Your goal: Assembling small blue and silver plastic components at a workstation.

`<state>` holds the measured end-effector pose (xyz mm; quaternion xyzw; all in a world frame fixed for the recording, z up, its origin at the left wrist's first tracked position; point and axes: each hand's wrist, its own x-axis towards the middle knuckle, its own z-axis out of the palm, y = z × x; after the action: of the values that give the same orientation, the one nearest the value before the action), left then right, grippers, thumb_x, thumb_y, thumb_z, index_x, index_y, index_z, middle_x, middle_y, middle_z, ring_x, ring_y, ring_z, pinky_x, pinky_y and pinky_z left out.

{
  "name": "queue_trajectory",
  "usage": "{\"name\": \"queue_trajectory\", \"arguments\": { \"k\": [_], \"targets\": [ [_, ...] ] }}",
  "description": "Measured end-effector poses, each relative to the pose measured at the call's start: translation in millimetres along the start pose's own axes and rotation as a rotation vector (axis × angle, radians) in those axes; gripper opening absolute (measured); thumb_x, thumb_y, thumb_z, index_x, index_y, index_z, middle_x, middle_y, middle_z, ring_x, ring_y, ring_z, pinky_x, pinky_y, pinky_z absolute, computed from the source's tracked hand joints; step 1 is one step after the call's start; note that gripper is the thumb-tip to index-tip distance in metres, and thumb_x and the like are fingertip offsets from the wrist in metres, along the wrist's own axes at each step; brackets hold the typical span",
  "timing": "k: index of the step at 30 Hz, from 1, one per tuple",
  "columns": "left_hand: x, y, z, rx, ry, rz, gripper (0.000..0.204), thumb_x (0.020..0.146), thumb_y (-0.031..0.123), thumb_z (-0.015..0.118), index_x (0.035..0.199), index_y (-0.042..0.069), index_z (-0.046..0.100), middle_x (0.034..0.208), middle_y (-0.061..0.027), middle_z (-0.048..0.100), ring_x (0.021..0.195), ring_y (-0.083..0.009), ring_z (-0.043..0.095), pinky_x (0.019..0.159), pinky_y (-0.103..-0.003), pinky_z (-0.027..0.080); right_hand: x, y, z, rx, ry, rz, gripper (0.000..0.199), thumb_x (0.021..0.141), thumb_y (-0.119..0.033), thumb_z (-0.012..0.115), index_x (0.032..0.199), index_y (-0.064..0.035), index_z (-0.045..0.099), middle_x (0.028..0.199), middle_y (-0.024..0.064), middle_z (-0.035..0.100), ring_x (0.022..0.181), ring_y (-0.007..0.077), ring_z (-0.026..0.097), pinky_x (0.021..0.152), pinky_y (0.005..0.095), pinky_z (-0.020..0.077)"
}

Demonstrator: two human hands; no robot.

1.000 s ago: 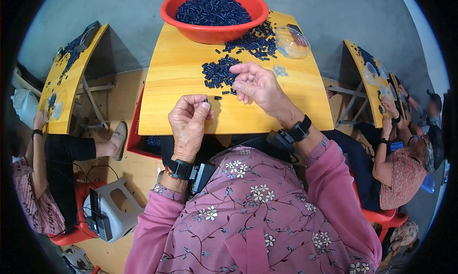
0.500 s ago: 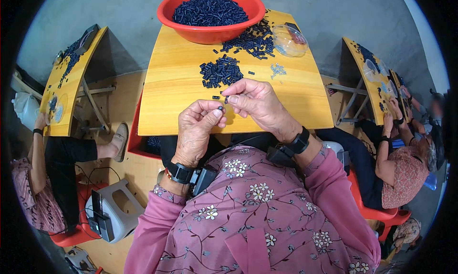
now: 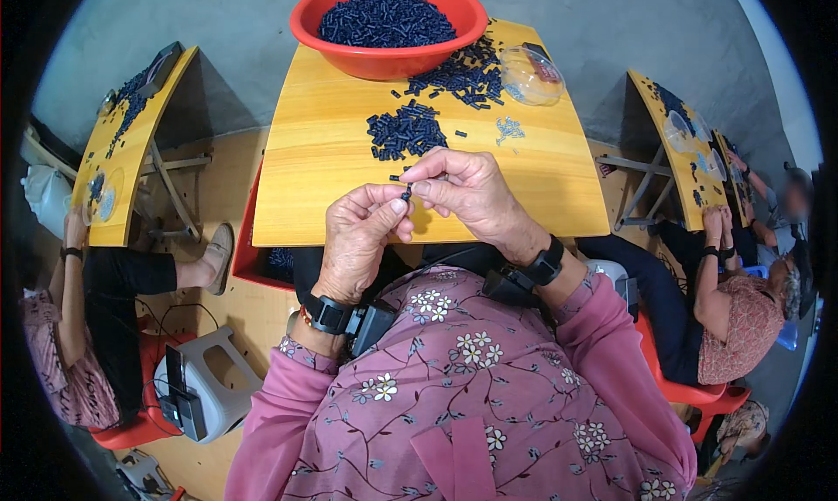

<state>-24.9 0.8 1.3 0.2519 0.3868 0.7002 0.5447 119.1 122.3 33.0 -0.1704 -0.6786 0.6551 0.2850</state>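
Close to the table's near edge, my left hand pinches a small dark cylindrical piece between thumb and forefinger. My right hand has its thumb and forefinger closed at the upper end of that piece, touching or nearly touching my left fingertips. Whatever my right fingers hold is too small to make out. Just beyond the hands lies a heap of dark cylinders, with a few loose ones beside my fingers. To the right of the heap is a small scatter of pale, shiny pieces.
A red basin full of dark cylinders stands at the table's far end. Beside it are more spilled cylinders and a clear plastic container. Other people sit at yellow tables on the left and right. A red bin is below the table's left edge.
My two hands' fingertips have come together around the small piece, the right moving slightly left. At the right table, another person's hands have shifted.
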Motion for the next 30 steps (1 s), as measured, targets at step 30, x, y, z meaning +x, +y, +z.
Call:
{"name": "queue_trajectory", "arguments": {
  "k": [30],
  "targets": [
    [-0.8,-5.8,-2.6,-0.081,-0.064,0.015,0.012,0.092,0.007,0.065,0.101,-0.002,0.064,0.086,-0.0082,0.068,0.067,-0.0121,0.064,0.060,-0.025,0.054,-3.5,6.3,10.6,-0.049,0.051,-0.142,0.011,0.087,0.006,0.063,0.094,0.0006,0.069,0.082,0.0025,0.061,0.068,0.0071,0.062,0.060,0.0210,0.0496]
  ]
}}
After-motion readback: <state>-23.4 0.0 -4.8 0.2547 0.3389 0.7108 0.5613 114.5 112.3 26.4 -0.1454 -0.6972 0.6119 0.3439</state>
